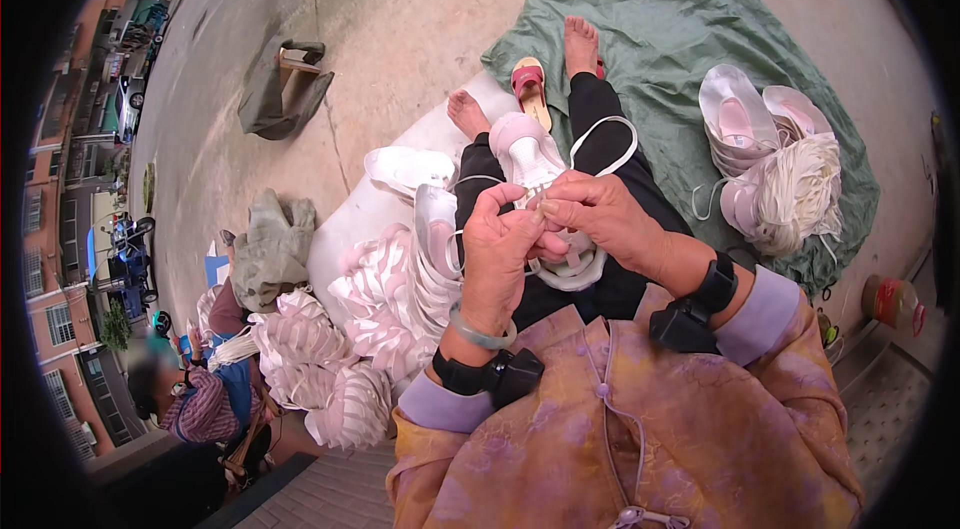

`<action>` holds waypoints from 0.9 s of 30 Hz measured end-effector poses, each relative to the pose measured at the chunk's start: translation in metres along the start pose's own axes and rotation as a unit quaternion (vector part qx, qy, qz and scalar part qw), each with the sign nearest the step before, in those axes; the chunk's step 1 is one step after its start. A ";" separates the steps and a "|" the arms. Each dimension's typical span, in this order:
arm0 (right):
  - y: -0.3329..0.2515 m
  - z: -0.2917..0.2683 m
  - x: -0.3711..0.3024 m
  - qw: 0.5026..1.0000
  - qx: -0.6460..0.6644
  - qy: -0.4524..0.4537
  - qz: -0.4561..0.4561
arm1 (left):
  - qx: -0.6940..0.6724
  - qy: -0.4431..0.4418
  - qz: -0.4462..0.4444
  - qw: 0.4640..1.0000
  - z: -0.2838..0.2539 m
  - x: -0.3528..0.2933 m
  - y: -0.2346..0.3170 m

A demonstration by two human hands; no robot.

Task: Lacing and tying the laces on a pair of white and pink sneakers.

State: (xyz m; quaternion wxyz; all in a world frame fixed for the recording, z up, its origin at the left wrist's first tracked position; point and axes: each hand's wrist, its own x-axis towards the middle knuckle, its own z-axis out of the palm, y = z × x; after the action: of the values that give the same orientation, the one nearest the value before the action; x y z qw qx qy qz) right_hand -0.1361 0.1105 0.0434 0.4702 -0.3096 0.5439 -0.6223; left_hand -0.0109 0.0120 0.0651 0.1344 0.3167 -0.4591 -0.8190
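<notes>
A white and pale pink shoe (527,151) lies across my lap, its toe pointing away from me. Over its lacing area my left hand (503,229) and my right hand (603,214) meet, both closed with the fingertips pinched together. A white shoelace (636,135) loops out to the right of the shoe, and a thinner stretch of it runs off to the left. Between my fingertips the lace is mostly hidden. The heel part of the shoe shows below my hands.
Stacked white and pink shoe uppers (385,299) pile up at my left. On a green cloth (640,24) at right are more uppers (735,119) and a bundle of white laces (800,189). A red slipper (528,79) lies between my feet. Another person (215,404) sits at far left; a plastic bottle (893,304) stands right.
</notes>
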 end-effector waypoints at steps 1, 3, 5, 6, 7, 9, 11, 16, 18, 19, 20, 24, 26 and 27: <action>0.001 -0.001 -0.001 0.999 0.032 -0.004 0.012 | 0.000 0.000 -0.001 1.000 0.001 0.000 -0.001; 0.004 0.001 -0.002 0.997 0.067 -0.010 0.024 | -0.024 0.003 -0.015 1.000 0.000 -0.001 -0.002; 0.007 0.003 -0.002 0.997 0.077 0.007 0.019 | -0.021 0.017 -0.018 0.999 0.002 -0.002 -0.003; 0.006 0.005 -0.003 0.997 0.078 0.006 0.020 | -0.019 0.030 -0.020 0.999 0.002 -0.002 -0.004; 0.005 0.006 -0.003 0.997 0.076 0.012 0.030 | -0.019 0.032 -0.021 0.999 -0.002 -0.002 -0.004; 0.005 0.007 -0.004 0.996 0.073 0.014 0.043 | 0.078 -0.002 -0.053 0.996 -0.012 -0.002 -0.003; 0.005 0.008 -0.003 0.998 0.030 0.050 -0.038 | 0.232 0.023 0.056 0.971 -0.007 -0.002 -0.006; -0.029 0.004 -0.018 0.999 -0.043 0.012 -0.025 | 0.318 -0.059 0.301 0.897 0.017 0.001 -0.004; -0.048 0.001 -0.025 0.952 -0.238 -0.001 -0.194 | 0.325 -0.073 0.299 0.894 0.021 0.000 -0.018; -0.056 -0.004 -0.026 0.966 -0.193 0.032 -0.169 | 0.334 -0.094 0.294 0.890 0.019 -0.001 -0.023; -0.066 -0.017 -0.030 0.975 -0.153 0.077 -0.142 | 0.302 -0.163 0.183 0.921 0.027 -0.009 -0.010; -0.065 -0.105 -0.020 0.953 -0.003 0.263 -0.152 | 0.294 -0.204 0.101 0.928 0.012 -0.027 -0.021; -0.064 -0.162 -0.023 0.925 -0.004 0.342 -0.163 | 0.334 -0.273 0.122 0.894 0.006 -0.030 -0.028; -0.060 -0.198 -0.025 0.911 0.002 0.379 -0.164 | 0.363 -0.285 0.132 0.878 0.006 -0.032 -0.025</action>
State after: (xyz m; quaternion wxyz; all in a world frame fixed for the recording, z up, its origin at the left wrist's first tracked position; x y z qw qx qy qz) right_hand -0.3191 0.2078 0.0619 0.1207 -0.1346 0.6217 -0.7622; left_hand 0.0120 0.0461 0.0587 -0.0197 0.0331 -0.7799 -0.6248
